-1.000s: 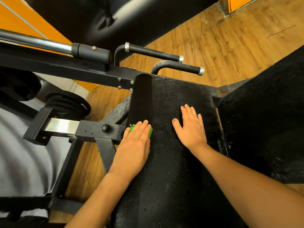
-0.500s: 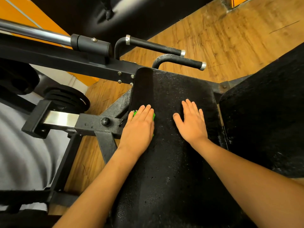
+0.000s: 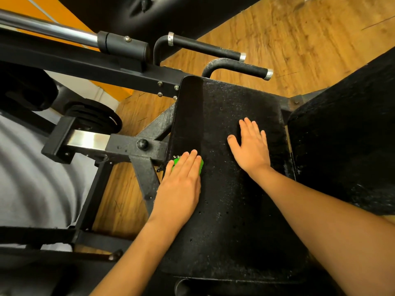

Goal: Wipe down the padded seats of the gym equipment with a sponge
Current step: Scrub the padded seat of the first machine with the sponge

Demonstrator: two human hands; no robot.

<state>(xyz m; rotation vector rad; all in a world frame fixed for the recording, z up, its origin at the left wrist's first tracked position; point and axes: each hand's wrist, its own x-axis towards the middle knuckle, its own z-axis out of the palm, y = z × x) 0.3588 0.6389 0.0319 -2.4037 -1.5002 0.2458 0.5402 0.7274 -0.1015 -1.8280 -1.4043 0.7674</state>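
Pressing down flat, the fingers (image 3: 191,160) of the left hand (image 3: 181,182) lay straight and close together on top of a green sponge (image 3: 176,162). They did not curl round it. Only slivers of green showed past the fingertips and at either side of them. The sponge sat on the black seat (image 3: 224,210) near its left edge, about halfway along, just beside a bolted joint of the black frame (image 3: 128,144).

The right hand (image 3: 253,150) rested palm down on the same seat, right of centre and farther from the person than the left. Its fingers (image 3: 251,127) were straight and slightly fanned, the thumb held out to the left, and it gripped nothing. Bare padding lay between the two hands.

A darker, smoother strip (image 3: 188,112) ran along the seat's left side from the far end to the sponge, while the rest of the padding looked speckled with pale flecks. Two black handles (image 3: 205,47) with silver end caps stuck out beyond the seat's far end. A second black pad (image 3: 346,135) stood to the right, and stacked weight plates (image 3: 94,116) sat to the left under a chrome bar (image 3: 42,26). Wood-grain floor (image 3: 277,39) showed beneath everything.
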